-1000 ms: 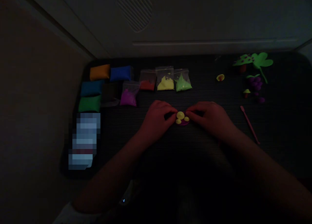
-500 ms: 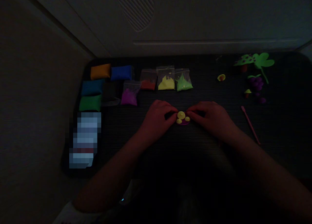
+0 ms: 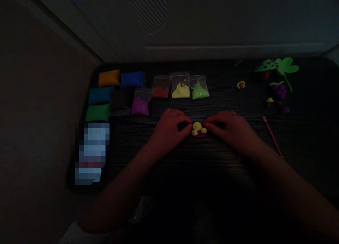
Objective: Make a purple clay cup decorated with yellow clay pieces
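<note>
A flat purple clay piece [image 3: 201, 134] with three yellow clay discs on it, the largest yellow disc [image 3: 197, 126] at the upper left, is between my hands. My left hand [image 3: 169, 129] pinches its left edge between thumb and fingertips. At the opposite edge, my right hand [image 3: 234, 131] grips it the same way. The fingertips hide parts of both edges. In the dim light I cannot tell whether the piece touches the dark ribbed table [image 3: 169, 180] or is held just above it.
Bags of yellow clay [image 3: 180, 91], light green clay [image 3: 200, 91] and purple clay [image 3: 141, 105] lie beyond my hands, among other coloured packets. A phone-like bright screen [image 3: 92, 150] is at left. At right are a pink tool [image 3: 272, 136], a green clay flower [image 3: 287, 67] and purple clay grapes [image 3: 278, 91].
My right fingertips have shifted slightly right and down, and more purple shows at the upper right of the piece. Both hands keep their pinch.
</note>
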Available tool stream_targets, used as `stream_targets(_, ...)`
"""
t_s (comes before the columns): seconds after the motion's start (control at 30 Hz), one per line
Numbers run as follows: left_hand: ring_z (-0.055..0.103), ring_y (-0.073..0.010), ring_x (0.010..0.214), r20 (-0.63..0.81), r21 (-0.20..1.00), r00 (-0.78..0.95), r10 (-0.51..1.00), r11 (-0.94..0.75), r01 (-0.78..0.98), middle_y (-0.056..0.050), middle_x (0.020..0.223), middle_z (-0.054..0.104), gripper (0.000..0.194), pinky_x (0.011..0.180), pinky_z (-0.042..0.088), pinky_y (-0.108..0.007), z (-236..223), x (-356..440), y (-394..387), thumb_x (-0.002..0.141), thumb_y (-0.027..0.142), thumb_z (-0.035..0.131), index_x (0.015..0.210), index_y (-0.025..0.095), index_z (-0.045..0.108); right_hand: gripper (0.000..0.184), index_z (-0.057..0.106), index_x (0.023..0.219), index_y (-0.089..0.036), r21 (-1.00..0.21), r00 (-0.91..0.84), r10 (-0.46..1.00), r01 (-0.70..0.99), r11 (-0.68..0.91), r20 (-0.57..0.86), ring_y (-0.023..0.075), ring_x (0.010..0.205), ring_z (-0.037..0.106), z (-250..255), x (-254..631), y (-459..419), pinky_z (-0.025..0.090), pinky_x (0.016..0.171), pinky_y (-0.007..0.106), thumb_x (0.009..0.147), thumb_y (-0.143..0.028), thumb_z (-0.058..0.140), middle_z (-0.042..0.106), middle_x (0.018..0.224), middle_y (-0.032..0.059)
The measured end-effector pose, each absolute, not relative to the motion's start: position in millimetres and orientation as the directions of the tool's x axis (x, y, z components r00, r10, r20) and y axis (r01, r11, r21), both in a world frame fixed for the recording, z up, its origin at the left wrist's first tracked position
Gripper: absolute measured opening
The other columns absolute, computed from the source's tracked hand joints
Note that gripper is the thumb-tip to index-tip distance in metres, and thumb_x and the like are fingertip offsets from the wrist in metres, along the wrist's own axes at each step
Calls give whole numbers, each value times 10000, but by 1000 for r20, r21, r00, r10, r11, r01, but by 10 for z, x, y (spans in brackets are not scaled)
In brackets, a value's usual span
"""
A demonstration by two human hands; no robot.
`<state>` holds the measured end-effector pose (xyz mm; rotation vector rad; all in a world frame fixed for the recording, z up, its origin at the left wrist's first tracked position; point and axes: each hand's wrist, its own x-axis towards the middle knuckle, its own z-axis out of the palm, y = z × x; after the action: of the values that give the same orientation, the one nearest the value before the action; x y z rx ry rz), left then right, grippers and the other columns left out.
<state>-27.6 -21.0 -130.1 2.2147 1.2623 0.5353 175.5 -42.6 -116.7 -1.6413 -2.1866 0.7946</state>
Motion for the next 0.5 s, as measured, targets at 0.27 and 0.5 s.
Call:
stream_targets(0.27, 536, -162, 905, 28, 652, 509, 860, -402, 643, 3, 885, 635, 118, 832, 402, -322, -1236, -327, -203, 772, 276, 597, 860, 214, 645, 170, 653, 921, -223, -629, -344, 937, 742, 232, -59, 152, 808, 596, -1132, 1805, -446, 416, 733, 299, 824, -264, 520, 675, 866, 8)
stream_targets(0.5, 524, -160, 912, 46, 631, 495, 868, -409, 659, -5, 885, 628, 112, 827, 397, -316, -1259, -348, -199, 775, 274, 591, 832, 204, 657, 164, 649, 917, -230, -604, -357, 931, 759, 244, -72, 149, 804, 585, -1116, 1814, -462, 400, 735, 297, 828, -280, 521, 665, 851, 2)
